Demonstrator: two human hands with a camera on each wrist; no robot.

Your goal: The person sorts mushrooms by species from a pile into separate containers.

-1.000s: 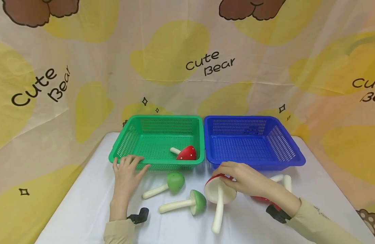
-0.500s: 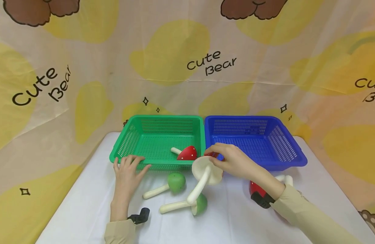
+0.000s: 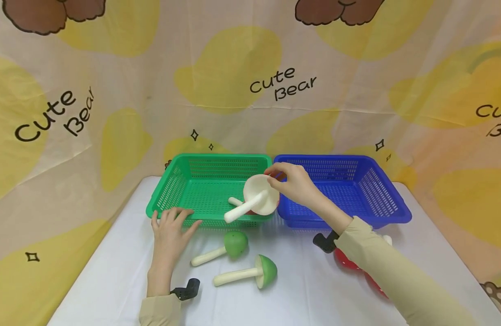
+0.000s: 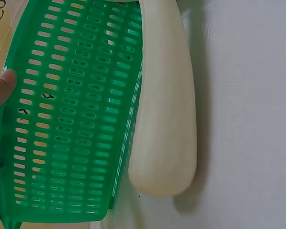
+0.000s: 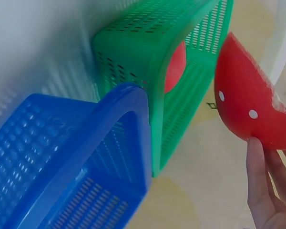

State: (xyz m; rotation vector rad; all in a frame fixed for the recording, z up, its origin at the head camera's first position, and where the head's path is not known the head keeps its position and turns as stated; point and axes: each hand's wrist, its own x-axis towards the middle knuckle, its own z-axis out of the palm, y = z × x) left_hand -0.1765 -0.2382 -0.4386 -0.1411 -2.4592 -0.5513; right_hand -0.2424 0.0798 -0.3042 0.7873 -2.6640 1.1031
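My right hand pinches a toy mushroom by the edge of its cap, over the right front of the green basket. Its pale underside and stem face me in the head view; the right wrist view shows the red, white-dotted cap. Behind it, another red mushroom lies in the basket, mostly hidden. My left hand grips the basket's front rim at the left, a fingertip showing on the rim in the left wrist view. A pale stem looms close there.
Two green-capped mushrooms lie before the green basket. A blue basket stands against its right side. Red-capped mushrooms lie at the right, partly covered by my right sleeve. A printed cloth hangs behind.
My right hand has lifted the red mushroom from in front of the blue basket, carrying it up and left to the green basket. The left hand has stayed at the rim.
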